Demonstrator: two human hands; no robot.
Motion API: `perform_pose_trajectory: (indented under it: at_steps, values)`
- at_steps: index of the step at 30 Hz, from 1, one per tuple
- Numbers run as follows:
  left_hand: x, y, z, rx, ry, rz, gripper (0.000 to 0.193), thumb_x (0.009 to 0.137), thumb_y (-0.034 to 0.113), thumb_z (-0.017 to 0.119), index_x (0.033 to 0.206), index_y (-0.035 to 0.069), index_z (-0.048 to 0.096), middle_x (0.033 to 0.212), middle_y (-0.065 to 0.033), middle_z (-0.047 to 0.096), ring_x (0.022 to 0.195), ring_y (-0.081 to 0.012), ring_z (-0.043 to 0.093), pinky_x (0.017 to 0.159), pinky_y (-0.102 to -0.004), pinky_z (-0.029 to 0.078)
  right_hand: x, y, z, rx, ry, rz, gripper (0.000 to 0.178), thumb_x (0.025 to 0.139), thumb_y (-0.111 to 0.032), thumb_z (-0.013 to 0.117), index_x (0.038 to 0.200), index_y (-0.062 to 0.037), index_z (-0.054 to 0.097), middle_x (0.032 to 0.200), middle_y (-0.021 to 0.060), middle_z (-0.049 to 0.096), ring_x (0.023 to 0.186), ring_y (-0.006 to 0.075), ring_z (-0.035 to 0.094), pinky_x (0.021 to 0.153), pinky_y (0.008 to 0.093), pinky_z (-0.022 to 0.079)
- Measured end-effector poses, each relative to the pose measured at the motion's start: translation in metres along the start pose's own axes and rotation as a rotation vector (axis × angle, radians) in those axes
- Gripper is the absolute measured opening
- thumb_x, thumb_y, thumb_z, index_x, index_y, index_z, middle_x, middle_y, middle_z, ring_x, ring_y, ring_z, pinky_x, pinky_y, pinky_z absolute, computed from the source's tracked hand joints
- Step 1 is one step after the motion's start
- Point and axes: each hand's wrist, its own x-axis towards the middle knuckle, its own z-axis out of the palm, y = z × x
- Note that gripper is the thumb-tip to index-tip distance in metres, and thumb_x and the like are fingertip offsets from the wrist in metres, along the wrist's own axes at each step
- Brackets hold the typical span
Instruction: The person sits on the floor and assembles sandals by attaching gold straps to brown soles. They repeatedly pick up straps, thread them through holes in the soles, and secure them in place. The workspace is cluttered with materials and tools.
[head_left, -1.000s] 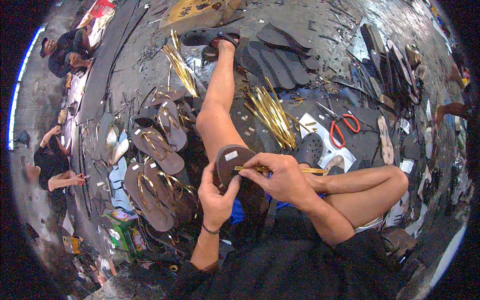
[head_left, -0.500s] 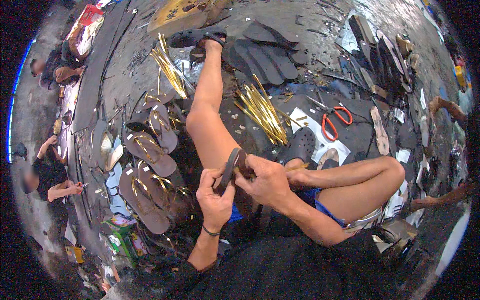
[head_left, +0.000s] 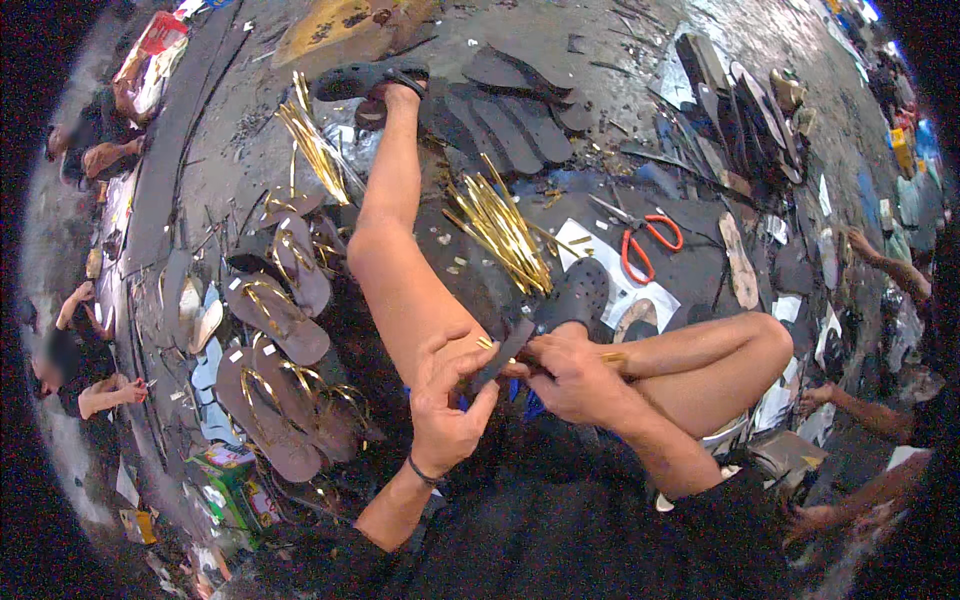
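The left hand [head_left: 445,415] pinches a dark brown, flat sandal sole [head_left: 503,355] near its edge, the sole turned almost edge-on above the lap, between the thighs. The right hand [head_left: 580,380] is closed at the sole's other face and seems to grip a thin, shiny gold strip [head_left: 612,357], one end of which sticks out past that hand; a bit of gold also shows on the sole's left face, though the fingers hide how the pieces join. To do this well, I'd keep the left pinch firm and clear of the gold, hold the sole square to the pull, and draw evenly so the strip neither twists nor creases. Ahead lies a loose bundle of gold strips [head_left: 500,230], with red-handled scissors [head_left: 632,224] to its right beside a white sheet [head_left: 655,303]. A black, perforated clog [head_left: 580,290] stands between the right hand and those scissors, so a reach must go around it. The outstretched left leg [head_left: 390,230] separates the bundle from brown sandals with gold straps [head_left: 270,420] on the left.
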Motion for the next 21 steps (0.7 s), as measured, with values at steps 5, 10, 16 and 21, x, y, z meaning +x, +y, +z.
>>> perform_pose_trajectory:
  at_steps: [5, 10, 16, 21]
  values:
    - [-0.015, 0.017, 0.028, -0.265, 0.067, -0.243, 0.03, 0.077, -0.002, 0.076, 0.104, 0.0, 0.064, 0.101, -0.0134, 0.066, 0.097, -0.0288, 0.064, 0.087, -0.039, 0.051, -0.019, 0.002, -0.023, -0.057, 0.027, 0.162, 0.024, 0.088, -0.02, 0.067, 0.102, -0.0013, 0.063, 0.089, 0.0212, 0.063, 0.082, 0.044, 0.063, 0.076, 0.0493, 0.05]
    - [-0.029, -0.015, 0.049, -0.021, -0.205, -0.311, 0.035, 0.088, 0.015, 0.07, 0.114, -0.003, 0.056, 0.109, -0.0243, 0.06, 0.095, -0.0433, 0.061, 0.085, -0.0458, 0.05, -0.006, 0.01, -0.045, -0.261, 0.15, 0.195, 0.022, 0.09, -0.022, 0.064, 0.105, -0.006, 0.061, 0.092, 0.0166, 0.061, 0.085, 0.0399, 0.065, 0.075, 0.0481, 0.054]
    - [-0.004, -0.034, -0.018, 0.09, -0.55, -0.234, 0.036, 0.084, 0.018, 0.072, 0.115, 0.002, 0.061, 0.096, -0.0216, 0.062, 0.093, -0.0443, 0.061, 0.081, -0.0473, 0.05, 0.009, 0.06, -0.08, -0.517, 0.055, 0.082, 0.022, 0.086, -0.031, 0.066, 0.094, -0.01, 0.067, 0.087, 0.0126, 0.068, 0.086, 0.0342, 0.066, 0.072, 0.0468, 0.052]
    - [0.033, -0.032, -0.072, -0.037, -0.607, -0.189, 0.034, 0.084, 0.013, 0.075, 0.113, 0.0, 0.064, 0.091, -0.014, 0.065, 0.083, -0.0255, 0.065, 0.077, -0.0356, 0.052, -0.004, 0.094, -0.082, -0.073, 0.324, 0.345, 0.016, 0.089, -0.022, 0.068, 0.094, -0.0072, 0.069, 0.085, 0.0084, 0.069, 0.08, 0.0227, 0.065, 0.073, 0.0377, 0.05]
